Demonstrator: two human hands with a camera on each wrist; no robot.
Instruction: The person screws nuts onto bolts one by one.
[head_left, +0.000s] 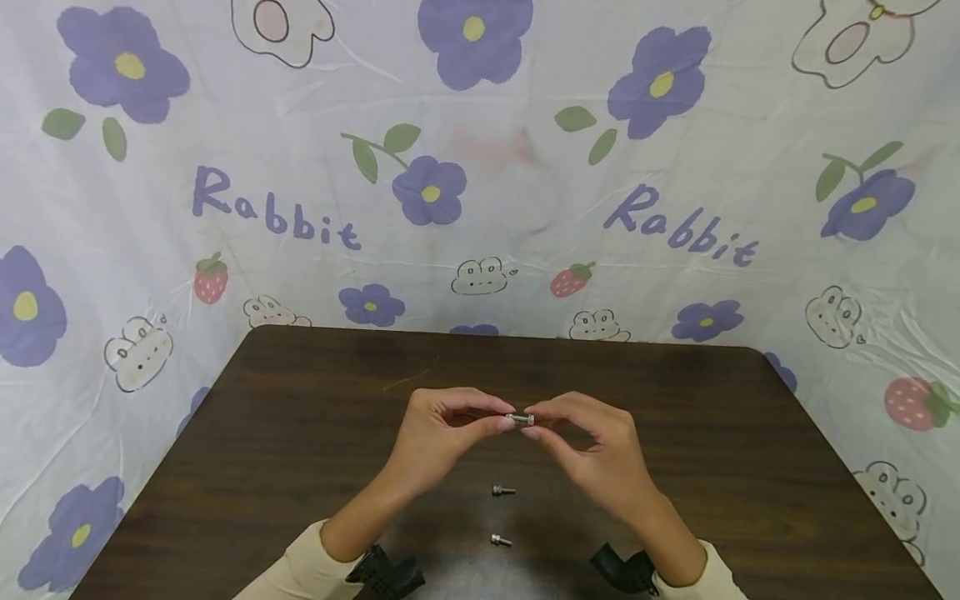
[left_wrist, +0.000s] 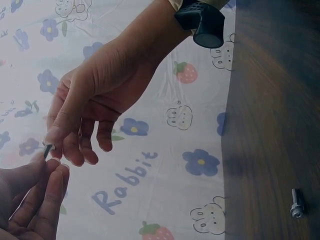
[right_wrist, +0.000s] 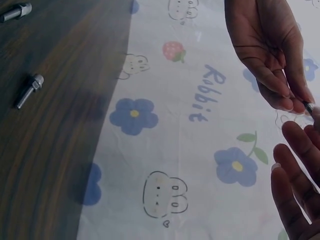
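Between the two hands, above the dark table, is a small silver bolt (head_left: 520, 418) lying roughly level. Thumb and fingertips of my left hand (head_left: 435, 429) pinch its left end. My right hand (head_left: 603, 446) pinches the wider right end with thumb and index finger. Fingertips hide much of the bolt in both wrist views, where only a short metal piece (left_wrist: 47, 150) shows. Two more bolts lie on the table below the hands, a farther one (head_left: 503, 491) and a nearer one (head_left: 501, 541). Each has a thick head end and a thinner shank.
The dark wood-grain table (head_left: 300, 392) has rounded far corners. A white cloth (head_left: 517, 233) printed with flowers, rabbits and strawberries hangs behind and beside it. Black wrist devices (head_left: 388, 573) sit on both wrists by the cream sleeves (head_left: 303, 567).
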